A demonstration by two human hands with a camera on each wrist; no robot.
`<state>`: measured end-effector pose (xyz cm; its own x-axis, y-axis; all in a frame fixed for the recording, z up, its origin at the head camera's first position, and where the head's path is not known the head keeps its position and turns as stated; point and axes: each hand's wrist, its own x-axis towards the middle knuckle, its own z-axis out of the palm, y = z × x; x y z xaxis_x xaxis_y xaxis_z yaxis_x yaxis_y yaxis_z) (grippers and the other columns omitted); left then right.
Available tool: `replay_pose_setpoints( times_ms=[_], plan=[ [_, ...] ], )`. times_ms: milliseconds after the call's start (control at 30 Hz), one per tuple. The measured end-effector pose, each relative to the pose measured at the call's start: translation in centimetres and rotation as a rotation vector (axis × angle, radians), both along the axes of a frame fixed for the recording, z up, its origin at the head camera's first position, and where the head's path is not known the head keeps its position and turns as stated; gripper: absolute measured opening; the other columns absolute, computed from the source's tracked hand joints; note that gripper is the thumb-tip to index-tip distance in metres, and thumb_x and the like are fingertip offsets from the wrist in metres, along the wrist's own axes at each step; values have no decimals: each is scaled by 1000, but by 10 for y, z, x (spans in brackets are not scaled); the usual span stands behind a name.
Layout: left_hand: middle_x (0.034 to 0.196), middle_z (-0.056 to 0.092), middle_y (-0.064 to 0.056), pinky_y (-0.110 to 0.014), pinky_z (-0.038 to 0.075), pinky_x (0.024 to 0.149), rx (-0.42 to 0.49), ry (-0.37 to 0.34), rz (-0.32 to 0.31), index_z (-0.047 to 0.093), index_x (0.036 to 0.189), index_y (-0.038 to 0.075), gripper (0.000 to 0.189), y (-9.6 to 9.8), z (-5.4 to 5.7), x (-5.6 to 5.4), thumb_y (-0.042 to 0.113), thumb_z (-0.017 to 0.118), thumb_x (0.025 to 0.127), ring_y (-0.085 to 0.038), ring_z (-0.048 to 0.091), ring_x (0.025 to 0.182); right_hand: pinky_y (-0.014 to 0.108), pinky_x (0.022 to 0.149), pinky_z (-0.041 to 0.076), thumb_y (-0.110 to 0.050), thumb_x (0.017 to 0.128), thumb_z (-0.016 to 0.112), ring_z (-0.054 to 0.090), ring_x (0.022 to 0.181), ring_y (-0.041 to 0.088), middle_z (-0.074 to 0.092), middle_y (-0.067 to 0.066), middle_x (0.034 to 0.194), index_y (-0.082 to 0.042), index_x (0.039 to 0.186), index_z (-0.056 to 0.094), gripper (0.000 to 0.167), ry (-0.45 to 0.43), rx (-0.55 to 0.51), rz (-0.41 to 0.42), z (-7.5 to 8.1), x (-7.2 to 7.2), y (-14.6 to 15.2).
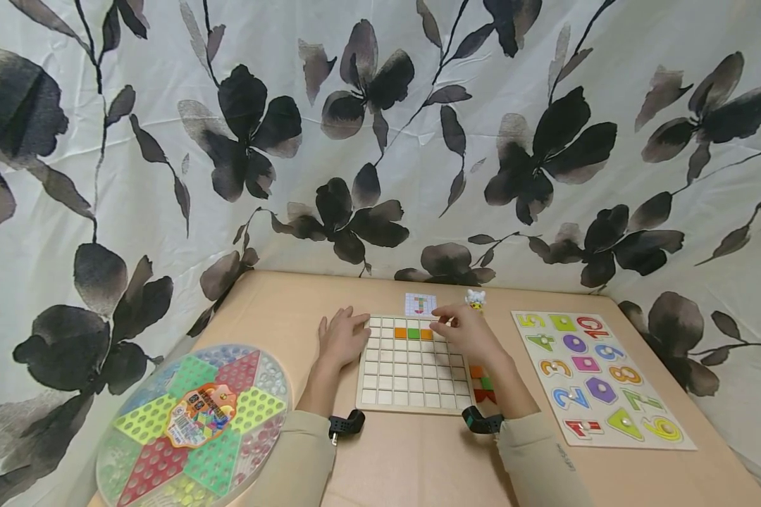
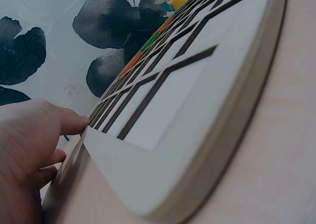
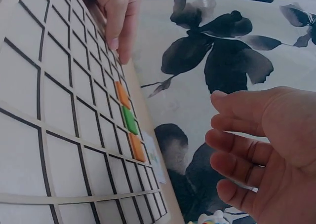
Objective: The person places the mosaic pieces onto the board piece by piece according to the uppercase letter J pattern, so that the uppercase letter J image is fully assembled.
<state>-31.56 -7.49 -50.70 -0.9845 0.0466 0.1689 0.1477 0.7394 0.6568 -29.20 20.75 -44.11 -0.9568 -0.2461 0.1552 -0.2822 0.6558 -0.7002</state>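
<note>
A white grid board lies on the table in front of me. In its second row from the top sit a green tile and two orange tiles, one on each side of it. My left hand rests beside the board's left edge, and in the left wrist view a fingertip touches the rim. Over the upper right part of the board is my right hand, its fingers loosely bent. The right wrist view shows nothing between those fingers.
Loose orange, green and red tiles lie right of the board, partly behind my right forearm. A pattern card and a small white figurine are behind it. A number puzzle lies right, a round patterned game board left. Floral cloth hangs behind.
</note>
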Motion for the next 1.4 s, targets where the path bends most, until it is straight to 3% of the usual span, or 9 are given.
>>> replay_pose_setpoints(
  times_ms=[433, 700, 1000, 1233, 1400],
  plan=[
    [164, 41, -18, -64, 1, 129, 6, -11, -1, 68, 139, 18, 39, 2, -1, 0, 27, 62, 102, -40, 27, 158, 30, 76, 55, -22, 98, 73, 62, 89, 18, 72, 2, 104, -11, 119, 76, 24, 51, -5, 121, 3, 11, 25],
    [164, 42, -18, -65, 2, 128, -1, -7, -3, 69, 139, 18, 39, 2, 1, 0, 27, 62, 102, -40, 27, 158, 29, 76, 54, -23, 98, 73, 60, 89, 18, 70, -1, 102, -13, 121, 76, 25, 8, 66, 126, 1, 22, 58],
    [164, 42, -18, -64, 2, 129, -9, -5, 3, 69, 139, 20, 39, 1, 0, -1, 27, 62, 102, -39, 28, 157, 25, 73, 52, -21, 94, 78, 57, 88, 19, 68, 1, 98, -4, 124, 73, 35, -43, 88, 184, 7, 26, 87],
    [164, 42, -18, -64, 2, 129, -8, -10, 7, 69, 138, 19, 38, 1, 1, 0, 27, 62, 102, -40, 28, 157, 23, 72, 51, -2, 92, 74, 56, 86, 21, 68, 6, 96, -3, 123, 73, 31, -126, 130, 224, 9, 23, 102],
    [163, 43, -19, -65, 4, 128, -2, -2, 9, 70, 137, 18, 38, 1, 2, 2, 26, 62, 101, -41, 29, 157, 24, 71, 51, -2, 89, 77, 57, 86, 21, 68, 9, 96, -2, 120, 73, 32, -199, 154, 284, 12, 25, 112]
  ],
)
